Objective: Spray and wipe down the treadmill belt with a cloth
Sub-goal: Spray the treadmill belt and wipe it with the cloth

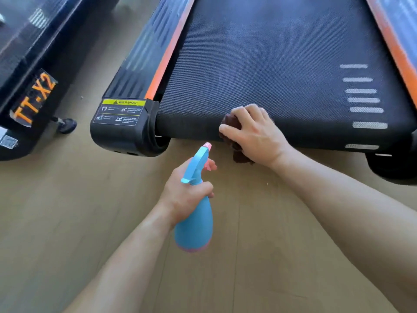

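Brown cloth (234, 141) pressed by right hand (255, 134), grip clamped on it, against rear edge of treadmill belt (270, 71); wiping step. Left hand (185, 195), grip closed around blue spray bottle (195, 213), above floor (90, 211). Next, likely: fresh spray, strokes farther along belt.

Left forearm bare, reaching forward from lower left. Left hand (188, 193) fisted around a narrow neck, thumb wrapped over the front, one fingertip extended forward at the trigger. Right forearm bare, entering from lower right, angled up and left. Right hand (253, 129) palm down, fingers (239, 111) curled and spread, thumb out to the left, pressing flat on a surface edge.
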`<state>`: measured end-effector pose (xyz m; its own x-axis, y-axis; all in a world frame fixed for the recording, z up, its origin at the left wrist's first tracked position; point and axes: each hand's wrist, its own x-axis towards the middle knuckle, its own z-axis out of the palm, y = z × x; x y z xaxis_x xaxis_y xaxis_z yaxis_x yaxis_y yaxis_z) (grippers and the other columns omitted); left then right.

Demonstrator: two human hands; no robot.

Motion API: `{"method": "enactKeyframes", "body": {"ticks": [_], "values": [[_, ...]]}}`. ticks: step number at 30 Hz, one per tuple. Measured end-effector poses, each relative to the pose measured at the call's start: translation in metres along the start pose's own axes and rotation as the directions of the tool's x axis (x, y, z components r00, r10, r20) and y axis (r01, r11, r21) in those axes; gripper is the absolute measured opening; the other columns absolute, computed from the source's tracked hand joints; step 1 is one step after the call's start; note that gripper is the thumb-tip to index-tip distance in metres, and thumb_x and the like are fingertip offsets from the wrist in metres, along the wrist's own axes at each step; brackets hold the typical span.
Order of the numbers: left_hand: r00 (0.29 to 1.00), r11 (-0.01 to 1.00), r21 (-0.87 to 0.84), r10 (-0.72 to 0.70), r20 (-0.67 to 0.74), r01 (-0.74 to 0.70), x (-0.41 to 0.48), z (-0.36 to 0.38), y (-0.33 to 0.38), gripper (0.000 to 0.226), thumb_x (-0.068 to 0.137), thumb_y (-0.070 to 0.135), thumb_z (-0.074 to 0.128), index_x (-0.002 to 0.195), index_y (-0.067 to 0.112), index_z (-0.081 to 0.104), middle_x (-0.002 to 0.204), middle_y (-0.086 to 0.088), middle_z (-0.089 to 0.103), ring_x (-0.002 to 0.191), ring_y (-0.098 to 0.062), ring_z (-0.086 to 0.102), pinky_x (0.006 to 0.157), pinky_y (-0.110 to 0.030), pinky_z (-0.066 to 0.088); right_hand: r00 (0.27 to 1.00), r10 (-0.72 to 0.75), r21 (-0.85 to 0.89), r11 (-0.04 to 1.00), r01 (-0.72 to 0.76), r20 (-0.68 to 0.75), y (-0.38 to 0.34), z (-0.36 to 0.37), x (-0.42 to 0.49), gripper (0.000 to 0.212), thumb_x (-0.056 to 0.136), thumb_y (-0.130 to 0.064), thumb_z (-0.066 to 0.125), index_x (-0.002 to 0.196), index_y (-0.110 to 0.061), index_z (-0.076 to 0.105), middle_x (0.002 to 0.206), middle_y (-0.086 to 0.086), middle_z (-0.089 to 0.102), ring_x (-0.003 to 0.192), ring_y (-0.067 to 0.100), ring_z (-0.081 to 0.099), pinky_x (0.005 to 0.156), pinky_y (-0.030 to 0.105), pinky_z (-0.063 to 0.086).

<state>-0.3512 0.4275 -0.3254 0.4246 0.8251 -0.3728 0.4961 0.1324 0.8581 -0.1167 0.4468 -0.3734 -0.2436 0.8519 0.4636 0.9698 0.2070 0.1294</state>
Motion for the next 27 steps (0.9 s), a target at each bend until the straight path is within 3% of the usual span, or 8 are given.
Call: {"method": "enactKeyframes", "body": {"ticks": [2,5,10,14,16,22,27], "values": [[1.0,1.0,-0.016,0.019,-0.007,-0.019,0.003,-0.007,-0.003,0.05,0.063,0.02,0.062,0.102,0.049,0.065,0.113,0.018,0.07,0.084,-0.028,0.071,0.08,-0.035,0.052,0.998,-0.063,-0.024,0.998,0.063,-0.007,0.021,-0.005,-0.031,0.033,0.09,-0.012,0.045,0.119,-0.021,0.059,0.121,0.019,0.052,0.103,0.04,0.048,0.085,0.051,0.043],[1.0,0.998,-0.064,0.02,-0.014,-0.02,0.003,-0.019,-0.013,0.051,0.066,0.019,0.059,0.112,0.039,0.065,0.115,0.02,0.069,0.081,-0.028,0.075,0.077,-0.03,0.049,0.995,-0.092,-0.073,0.993,0.094,0.029,0.043,-0.014,-0.055,0.034,0.09,-0.011,0.044,0.12,-0.02,0.059,0.123,0.018,0.044,0.105,0.04,0.046,0.086,0.054,0.042],[0.999,0.995,-0.097,0.0,-0.047,-0.004,0.006,-0.035,-0.035,0.052,0.063,0.02,0.06,0.108,0.047,0.064,0.114,0.02,0.07,0.091,-0.034,0.071,0.085,-0.035,0.051,0.984,-0.176,-0.127,0.977,0.172,-0.026,0.022,0.003,-0.02,0.037,0.1,-0.011,0.03,0.114,-0.016,0.064,0.115,0.019,0.049,0.096,0.041,0.053,0.08,0.053,0.046],[0.996,0.997,-0.075,-0.018,-0.084,0.012,0.007,-0.044,-0.046,0.055,0.064,0.021,0.061,0.113,0.044,0.065,0.11,0.021,0.07,0.081,-0.023,0.073,0.084,-0.038,0.053,0.967,-0.254,-0.142,0.958,0.248,-0.024,-0.03,0.024,0.042,0.029,0.099,-0.011,0.038,0.112,-0.017,0.063,0.109,0.018,0.059,0.089,0.037,0.055,0.075,0.047,0.046],[0.995,0.998,-0.066,-0.016,-0.1,0.01,0.006,-0.047,-0.047,0.051,0.064,0.021,0.06,0.112,0.037,0.065,0.109,0.021,0.07,0.082,-0.026,0.073,0.085,-0.039,0.053,0.968,-0.249,-0.133,0.959,0.248,0.012,-0.043,0.025,0.056,0.026,0.098,-0.013,0.041,0.113,-0.018,0.062,0.111,0.018,0.059,0.091,0.038,0.055,0.075,0.048,0.046],[0.994,0.992,-0.124,-0.02,-0.104,0.007,0.002,-0.065,-0.052,0.05,0.065,0.018,0.06,0.113,0.026,0.064,0.115,0.015,0.07,0.084,-0.032,0.074,0.074,-0.025,0.052,0.935,-0.339,-0.109,0.931,0.349,0.104,0.009,-0.002,-0.001,0.037,0.102,-0.011,0.029,0.115,-0.019,0.062,0.116,0.02,0.059,0.099,0.039,0.051,0.082,0.052,0.046],[0.995,0.99,-0.139,-0.047,-0.091,0.034,0.001,-0.071,-0.065,0.048,0.063,0.019,0.06,0.111,0.026,0.064,0.112,0.017,0.069,0.089,-0.03,0.072,0.078,-0.026,0.052,0.886,-0.446,-0.169,0.87,0.462,0.129,-0.011,0.012,0.035,0.03,0.097,-0.007,0.039,0.116,-0.018,0.059,0.11,0.021,0.058,0.092,0.04,0.055,0.078,0.05,0.046]]}}
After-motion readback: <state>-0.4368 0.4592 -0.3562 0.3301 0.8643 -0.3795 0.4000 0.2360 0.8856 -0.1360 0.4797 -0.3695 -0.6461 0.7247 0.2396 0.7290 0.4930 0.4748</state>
